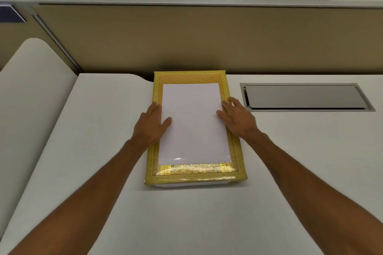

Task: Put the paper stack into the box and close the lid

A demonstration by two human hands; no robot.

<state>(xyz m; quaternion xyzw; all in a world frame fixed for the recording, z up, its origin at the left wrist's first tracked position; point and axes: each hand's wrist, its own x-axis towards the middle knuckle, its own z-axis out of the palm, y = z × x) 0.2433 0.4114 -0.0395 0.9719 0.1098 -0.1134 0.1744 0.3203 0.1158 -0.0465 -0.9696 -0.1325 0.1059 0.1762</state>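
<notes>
Head view: worktop [290, 161] carries a yellow box [154, 168], lid seemingly shut, with paper [193, 124] lying on top, not inside. Left hand [152, 124] and right hand [236, 119] rest open-fingered at the paper's edges; neither grip has closed. Everything remains; stack thickness is unclear.

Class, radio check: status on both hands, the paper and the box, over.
Left hand and right hand flat at paper stack edges, no grip closed. Stack lies on closed gold box. Lid not opened. Nothing blocking.
</notes>
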